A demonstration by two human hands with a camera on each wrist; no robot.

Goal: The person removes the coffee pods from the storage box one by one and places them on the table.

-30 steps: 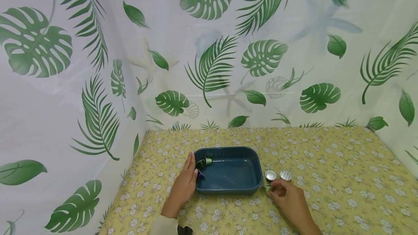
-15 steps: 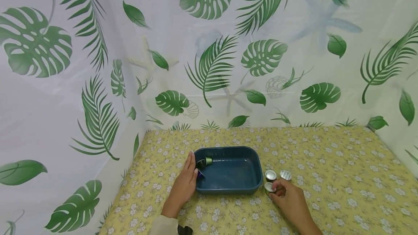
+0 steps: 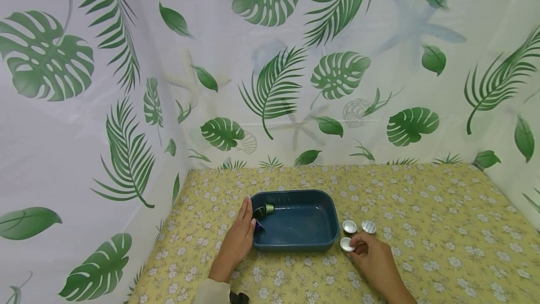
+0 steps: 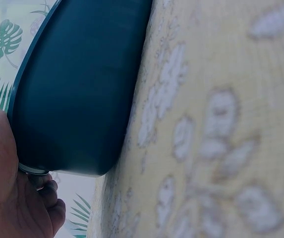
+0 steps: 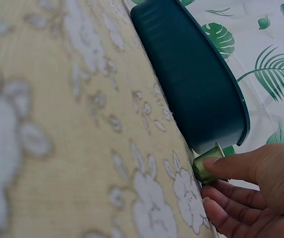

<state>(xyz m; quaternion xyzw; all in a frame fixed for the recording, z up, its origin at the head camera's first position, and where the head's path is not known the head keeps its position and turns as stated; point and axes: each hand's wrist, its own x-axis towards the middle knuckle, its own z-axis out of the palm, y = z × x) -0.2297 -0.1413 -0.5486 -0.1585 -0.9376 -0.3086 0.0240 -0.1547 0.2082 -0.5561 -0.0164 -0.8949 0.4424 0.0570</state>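
My right hand (image 3: 373,259) pinches a green coffee capsule (image 5: 208,166) between thumb and fingers, low against the tabletop. Its silver foil lid (image 3: 347,244) faces up in the head view, just off the front right corner of a dark blue plastic basin (image 3: 295,248). With its fingers straight, my left hand (image 3: 237,243) rests along the basin's left side. Inside that end lie a green capsule (image 3: 269,208) and a purple-blue capsule (image 3: 258,225), partly in shadow and behind the hand. Two more capsules stand lid up near my right fingers: one dark-sided (image 3: 349,227), the other with a printed lid (image 3: 369,226).
A yellow flowered cloth (image 3: 443,229) covers the table. White sheeting with green leaf prints (image 3: 291,60) hangs behind the table and along its left side. A dark band (image 3: 239,298) circles the left wrist below a pale sleeve (image 3: 213,292).
The green capsule in my right hand has tipped from lying sideways to lid up, shifting slightly left. The left hand and the basin stay where they were.
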